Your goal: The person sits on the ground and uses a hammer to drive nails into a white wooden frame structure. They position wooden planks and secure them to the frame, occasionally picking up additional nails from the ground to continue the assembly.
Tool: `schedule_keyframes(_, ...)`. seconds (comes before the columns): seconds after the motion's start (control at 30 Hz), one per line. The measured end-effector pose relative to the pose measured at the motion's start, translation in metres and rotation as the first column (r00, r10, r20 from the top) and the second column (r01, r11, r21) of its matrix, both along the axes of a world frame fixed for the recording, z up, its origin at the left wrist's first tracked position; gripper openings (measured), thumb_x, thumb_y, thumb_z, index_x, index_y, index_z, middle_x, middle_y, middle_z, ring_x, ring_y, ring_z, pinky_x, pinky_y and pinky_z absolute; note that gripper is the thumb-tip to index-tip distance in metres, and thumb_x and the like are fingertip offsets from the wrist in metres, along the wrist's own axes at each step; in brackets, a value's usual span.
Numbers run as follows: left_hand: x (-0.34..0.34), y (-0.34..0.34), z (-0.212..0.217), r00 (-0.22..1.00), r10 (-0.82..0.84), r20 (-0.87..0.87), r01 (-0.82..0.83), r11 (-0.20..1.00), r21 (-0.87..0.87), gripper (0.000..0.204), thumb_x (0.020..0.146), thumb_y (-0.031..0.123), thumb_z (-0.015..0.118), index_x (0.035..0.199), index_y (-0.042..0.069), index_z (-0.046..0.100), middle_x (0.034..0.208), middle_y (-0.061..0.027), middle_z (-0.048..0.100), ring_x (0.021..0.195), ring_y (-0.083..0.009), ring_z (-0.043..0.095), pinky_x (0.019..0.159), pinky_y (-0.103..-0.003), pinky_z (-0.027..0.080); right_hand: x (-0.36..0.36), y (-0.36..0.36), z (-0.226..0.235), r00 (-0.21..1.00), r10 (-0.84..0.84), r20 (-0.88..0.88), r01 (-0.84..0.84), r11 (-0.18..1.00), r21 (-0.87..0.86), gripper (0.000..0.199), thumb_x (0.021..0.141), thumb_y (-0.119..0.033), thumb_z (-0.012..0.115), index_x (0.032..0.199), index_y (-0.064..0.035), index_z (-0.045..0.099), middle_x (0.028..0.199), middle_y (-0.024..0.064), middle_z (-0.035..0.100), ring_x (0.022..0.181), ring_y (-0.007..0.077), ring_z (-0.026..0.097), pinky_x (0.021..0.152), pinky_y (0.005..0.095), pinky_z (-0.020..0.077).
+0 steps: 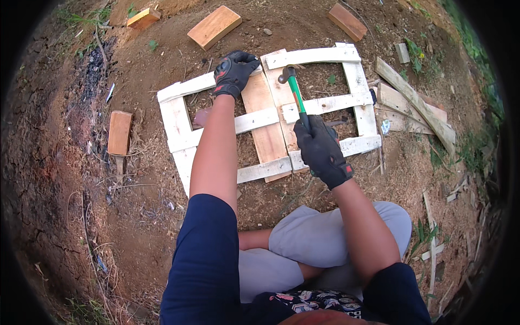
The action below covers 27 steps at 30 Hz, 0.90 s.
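Note:
In a black glove, my right hand [320,149] grips a hammer [296,94] by its green and black handle. The hammer's head is over the bare boards near the top right slat. My left hand [234,73], gloved too, rests at the inner end of the upper left slat [194,86]. Its fingers are pinched together; whatever is between them, if anything, is too small to make out. Beneath both hands lie two frames of white-painted slats [325,104], side by side on the ground. Unpainted boards [264,116] run along their inner edges.
Wooden blocks lie beyond the frames: one [215,27] at the top middle, another [347,22] to its right. A further block [119,133] is at the left. Loose planks [414,103] are piled at the right. My folded legs [309,238] are close to the near edge.

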State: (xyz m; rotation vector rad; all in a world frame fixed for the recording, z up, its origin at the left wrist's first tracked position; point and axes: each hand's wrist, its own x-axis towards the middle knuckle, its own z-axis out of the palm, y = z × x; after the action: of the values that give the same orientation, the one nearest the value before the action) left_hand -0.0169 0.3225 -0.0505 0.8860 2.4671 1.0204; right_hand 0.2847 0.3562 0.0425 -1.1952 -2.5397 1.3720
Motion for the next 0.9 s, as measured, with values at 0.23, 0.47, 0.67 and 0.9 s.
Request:
schedule_keyframes(0.23,0.000,0.001,0.005,0.999,-0.012,-0.038,0.012,1.000,0.009,0.023,0.086,0.034,0.083,0.102,0.018,0.085,0.107,-0.0051,0.077,0.103,-0.0272,0.073,0.092,-0.041,0.056,-0.080,0.025,-0.012,0.986,0.124,-0.113,-0.066,0.905,0.419,0.028,0.110,-0.031,0.054,0.112,-0.0053,0.066,0.096,0.0234,0.071,0.093,0.0479,0.067,0.080,0.0567,0.0517)
schedule_keyframes(0.47,-0.006,-0.008,-0.007,0.999,0.005,-0.040,-0.005,1.000,-0.014,0.027,0.087,0.038,0.083,0.105,0.017,0.084,0.109,-0.0028,0.079,0.104,-0.0237,0.074,0.093,-0.038,0.055,-0.087,0.020,-0.031,0.982,0.162,-0.100,-0.102,0.892,0.441,0.030,0.111,-0.031,0.049,0.106,-0.0046,0.063,0.095,0.0223,0.069,0.087,0.0479,0.068,0.078,0.0585,0.0529)
schedule_keyframes(0.67,-0.004,0.000,-0.007,0.998,0.008,0.054,-0.009,1.000,0.015,0.029,0.086,0.035,0.085,0.107,0.015,0.084,0.110,-0.0032,0.081,0.103,-0.0234,0.074,0.094,-0.037,0.055,-0.081,0.014,-0.040,0.985,0.151,-0.080,-0.087,0.846,0.526,0.024,0.110,-0.026,0.052,0.105,-0.0041,0.062,0.091,0.0218,0.069,0.081,0.0464,0.068,0.072,0.0586,0.0525)
schedule_keyframes(0.9,-0.005,-0.003,-0.008,0.998,0.027,-0.048,-0.025,0.999,0.047,0.022,0.086,0.035,0.083,0.102,0.019,0.086,0.109,-0.0042,0.081,0.102,-0.0273,0.075,0.091,-0.041,0.057,-0.091,0.008,-0.015,0.948,0.149,-0.281,0.032,0.834,0.551,0.024,0.111,-0.025,0.051,0.107,-0.0040,0.064,0.087,0.0219,0.069,0.080,0.0450,0.069,0.068,0.0563,0.0530)
